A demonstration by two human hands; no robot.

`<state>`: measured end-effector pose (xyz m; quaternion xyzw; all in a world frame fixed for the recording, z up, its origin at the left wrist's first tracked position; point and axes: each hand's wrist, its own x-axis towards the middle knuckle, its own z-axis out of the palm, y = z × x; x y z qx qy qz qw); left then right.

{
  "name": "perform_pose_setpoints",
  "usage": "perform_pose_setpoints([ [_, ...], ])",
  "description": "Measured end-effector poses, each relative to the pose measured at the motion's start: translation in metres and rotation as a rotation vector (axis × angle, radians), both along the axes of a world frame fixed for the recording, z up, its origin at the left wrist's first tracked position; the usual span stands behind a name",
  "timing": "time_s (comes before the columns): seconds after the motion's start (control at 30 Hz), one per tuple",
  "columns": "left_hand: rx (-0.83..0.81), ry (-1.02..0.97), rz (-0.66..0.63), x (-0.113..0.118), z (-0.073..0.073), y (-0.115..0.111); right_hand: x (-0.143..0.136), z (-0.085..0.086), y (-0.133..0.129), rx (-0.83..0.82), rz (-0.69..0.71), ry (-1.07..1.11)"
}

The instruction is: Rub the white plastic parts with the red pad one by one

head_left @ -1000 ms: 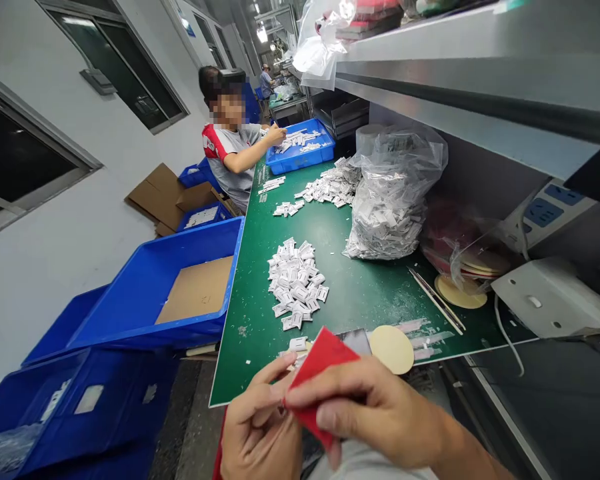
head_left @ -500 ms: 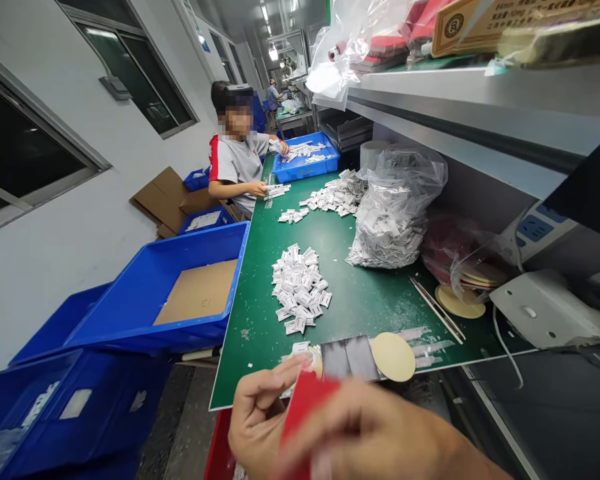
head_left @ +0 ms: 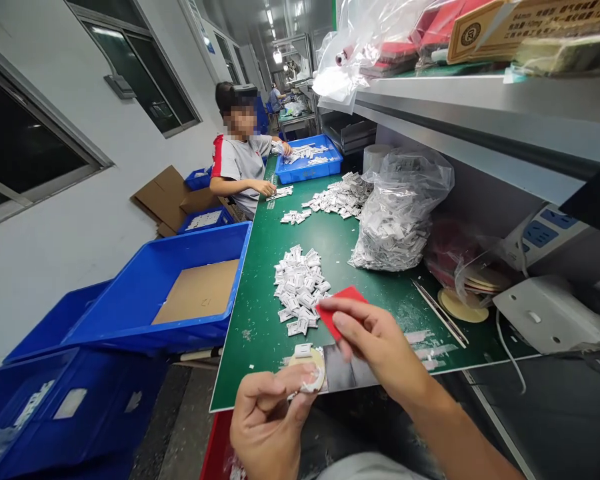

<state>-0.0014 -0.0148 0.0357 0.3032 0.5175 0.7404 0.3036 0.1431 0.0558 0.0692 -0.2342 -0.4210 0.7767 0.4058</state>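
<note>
My left hand [head_left: 275, 417] is at the front edge of the green table, thumb and fingertips pinched on a small white plastic part [head_left: 312, 381] that they partly hide. Just behind those fingertips lies a cream round disc [head_left: 296, 363], with another white part [head_left: 303, 351] on it. My right hand [head_left: 365, 333] is raised over the table to the right, gripping a folded or flat piece of red sandpaper [head_left: 341, 308] between thumb and fingers. The sandpaper is apart from the white part. Beneath the right hand is a dark grey strip [head_left: 343, 373].
A pile of white parts [head_left: 300, 290] lies ahead on the green table [head_left: 250, 300]. Farther back stand a stuffed clear bag [head_left: 395, 220] and a blue tray [head_left: 310, 172], beside a seated co-worker [head_left: 243, 167]. Tweezers [head_left: 440, 313] lie right; a blue bin [head_left: 145, 287] stands left.
My right hand has moved up and away from my left hand, carrying the red sandpaper. The white part in my left fingers now shows. The co-worker's near hand has lowered slightly.
</note>
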Motion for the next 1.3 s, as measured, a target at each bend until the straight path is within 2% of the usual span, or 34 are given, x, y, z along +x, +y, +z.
perform_pose_setpoints([
  [0.1,0.004,-0.081,-0.053,-0.008,-0.005,0.002,-0.001,0.000,0.004,-0.005,0.047,-0.042],
  [0.23,-0.040,-0.283,-0.202,-0.023,-0.008,0.008,-0.004,-0.009,0.007,-0.071,-0.250,-0.064],
  [0.3,-0.062,-0.389,-0.270,-0.025,-0.004,0.009,-0.004,-0.013,0.004,-0.089,-0.278,-0.050],
  [0.4,-0.068,-0.534,-0.353,-0.020,0.007,0.007,-0.002,-0.016,-0.004,-0.067,-0.241,-0.030],
  [0.57,-0.076,-0.682,-0.388,-0.007,0.027,0.004,0.003,-0.016,-0.018,0.006,-0.213,0.026],
  [0.7,-0.171,-0.861,-0.592,-0.007,0.028,-0.001,0.007,-0.005,-0.019,0.043,-0.295,0.108],
  [0.73,-0.186,-0.887,-0.657,-0.008,0.025,-0.001,0.009,-0.001,-0.018,0.070,-0.249,0.110],
  [0.77,-0.194,-0.909,-0.712,-0.009,0.022,-0.001,0.010,0.003,-0.016,0.132,-0.115,0.098],
  [0.87,-0.154,-1.023,-0.767,-0.011,0.013,0.002,0.016,0.010,-0.007,0.430,0.557,0.085],
  [0.9,-0.130,-1.081,-0.757,-0.012,0.010,0.003,0.018,0.010,-0.005,0.513,0.728,0.104],
  [0.93,-0.106,-1.138,-0.744,-0.013,0.008,0.005,0.021,0.008,-0.004,0.560,0.811,0.131],
  [0.97,-0.091,-1.183,-0.734,-0.014,0.007,0.006,0.024,0.005,-0.004,0.566,0.807,0.147],
  [1.03,-0.105,-1.213,-0.741,-0.017,0.004,0.008,0.029,-0.002,-0.006,0.487,0.628,0.135],
  [1.13,-0.128,-1.169,-0.767,-0.016,0.003,0.007,0.032,-0.013,-0.013,0.322,0.195,0.125],
  [1.2,-0.150,-1.158,-0.790,-0.012,0.006,0.006,0.032,-0.017,-0.018,0.261,-0.043,0.142],
  [1.3,-0.212,-1.203,-0.786,-0.001,0.015,0.005,0.035,-0.018,-0.026,0.234,-0.213,0.126],
])
